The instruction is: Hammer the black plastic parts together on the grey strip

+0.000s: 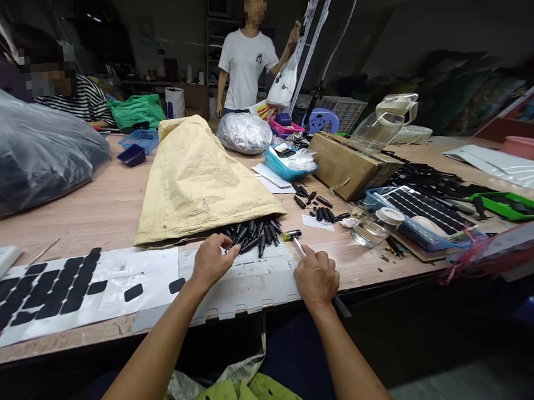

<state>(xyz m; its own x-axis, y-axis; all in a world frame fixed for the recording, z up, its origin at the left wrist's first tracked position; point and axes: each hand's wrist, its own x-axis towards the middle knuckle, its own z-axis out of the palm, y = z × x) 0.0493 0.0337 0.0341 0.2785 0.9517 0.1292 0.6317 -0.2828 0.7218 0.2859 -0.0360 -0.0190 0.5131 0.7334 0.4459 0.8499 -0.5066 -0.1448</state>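
My right hand (317, 277) is closed around the shaft of a small hammer (299, 244). The hammer's head, black with a yellow end, lies up and left of my fist, and its dark grip sticks out below. At the mouth of a beige sack (197, 186), my left hand (212, 260) reaches into a heap of slim black pen-like plastic parts (261, 234). Its thumb and fingers are apart, at the left edge of the heap. Under both hands lies a grey board (249, 283) along the table's front edge.
White sheets with black stickers (67, 287) lie on the left, near a large grey plastic bag (26, 150). To the right are a cardboard box (351, 163), a clear jar (368, 232) and a blue basket (415, 220). A person in a white shirt (249, 64) stands across the table.
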